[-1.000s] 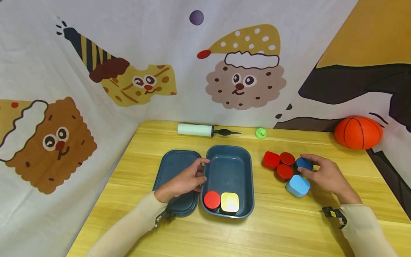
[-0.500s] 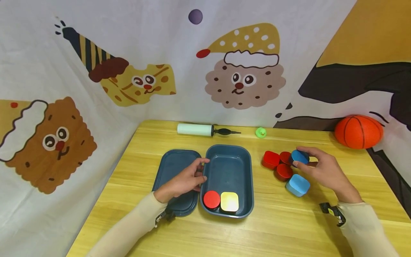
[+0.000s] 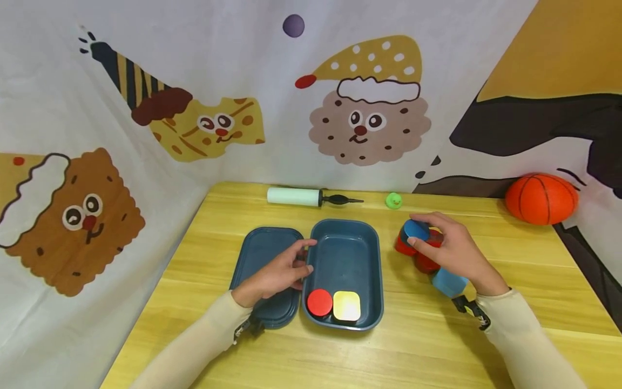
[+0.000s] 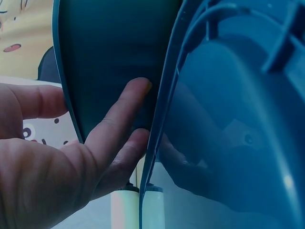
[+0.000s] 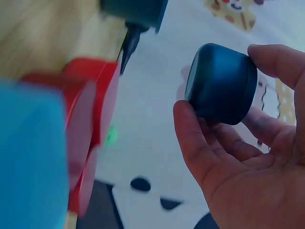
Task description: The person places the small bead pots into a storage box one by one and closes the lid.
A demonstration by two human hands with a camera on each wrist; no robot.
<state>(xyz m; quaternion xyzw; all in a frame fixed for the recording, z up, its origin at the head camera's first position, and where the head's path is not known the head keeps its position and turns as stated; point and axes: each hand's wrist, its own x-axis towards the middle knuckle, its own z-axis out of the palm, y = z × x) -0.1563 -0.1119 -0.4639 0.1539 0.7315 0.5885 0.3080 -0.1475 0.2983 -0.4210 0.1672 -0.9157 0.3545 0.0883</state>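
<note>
My right hand (image 3: 457, 246) pinches a dark blue round block (image 3: 415, 231) between thumb and fingers, above the red blocks. In the right wrist view the round block (image 5: 221, 83) is tilted, well apart from the red blocks (image 5: 90, 95). Beside a dark blue box (image 3: 345, 265), my left hand (image 3: 279, 273) touches the left wall with fairly straight fingers; the left wrist view has the fingers (image 4: 116, 112) against the box wall (image 4: 109, 43). A red round block (image 3: 319, 302) and a yellow square block (image 3: 347, 306) sit in the box's near end.
The box's lid (image 3: 267, 248) lies to its left, partly under my left arm. A light blue block (image 3: 449, 282) stands under my right wrist. A mint hand pump (image 3: 293, 196), a green duck (image 3: 393, 200) and an orange ball (image 3: 541, 199) are along the back.
My right hand has lifted the dark blue round block from beside the red ones and carried it left over them. My left hand stays at the box.
</note>
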